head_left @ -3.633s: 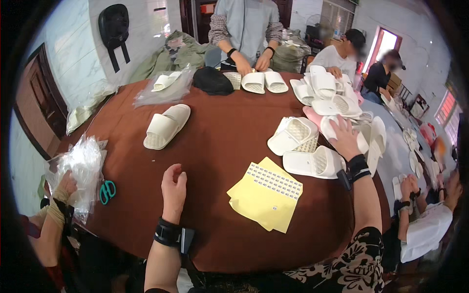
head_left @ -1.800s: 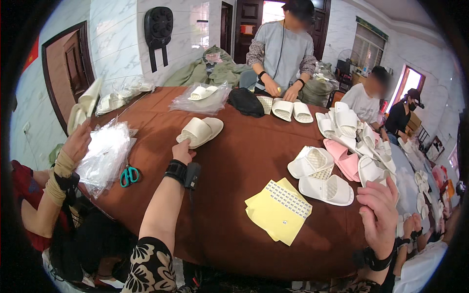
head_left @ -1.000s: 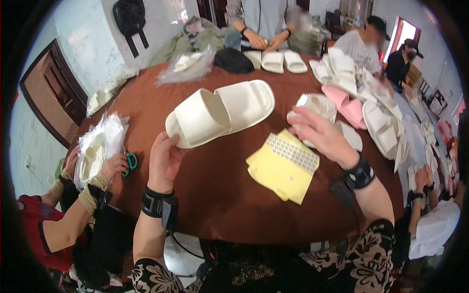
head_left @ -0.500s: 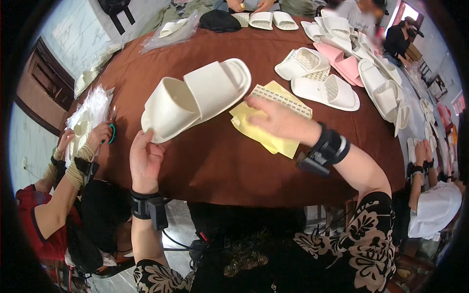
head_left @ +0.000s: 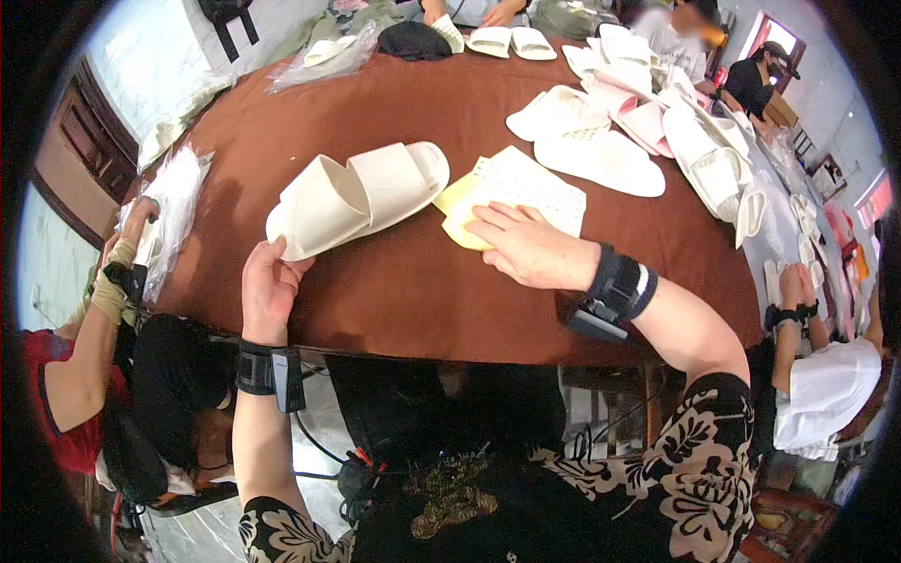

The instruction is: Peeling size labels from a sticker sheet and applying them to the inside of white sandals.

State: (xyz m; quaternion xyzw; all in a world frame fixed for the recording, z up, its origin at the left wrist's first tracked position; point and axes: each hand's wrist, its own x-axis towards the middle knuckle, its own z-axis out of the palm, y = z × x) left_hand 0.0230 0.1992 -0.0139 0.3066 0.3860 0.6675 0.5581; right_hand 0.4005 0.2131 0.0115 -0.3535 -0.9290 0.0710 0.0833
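Observation:
My left hand point(head_left: 269, 286) has its thumb and fingers closed on the near left end of a pair of cream slippers point(head_left: 312, 208). The pair sits over the brown cloth, one strap beside the other, with the far end pointing up and right. Whether the soles rest fully on the cloth I cannot tell. To the right, my right hand point(head_left: 537, 251) lies flat with fingers stretched over a small stack of yellow backing sheets point(head_left: 458, 208). A pale sheet with rows of small printed labels point(head_left: 554, 195) shows beyond those fingers. Both wrists wear black bands.
Loose white slippers point(head_left: 610, 161) and a pink slipper point(head_left: 646, 124) pile at the right of the brown tablecloth point(head_left: 404, 310). Clear plastic bags point(head_left: 178, 206) lie at left, beside a co-worker's hands point(head_left: 141, 211). Far off are a black cap point(head_left: 413, 41) and more white slippers point(head_left: 511, 42).
My right hand has come down from above the sheets and now lies on them. The slipper pair, still in my left hand, has shifted slightly left and looks lower.

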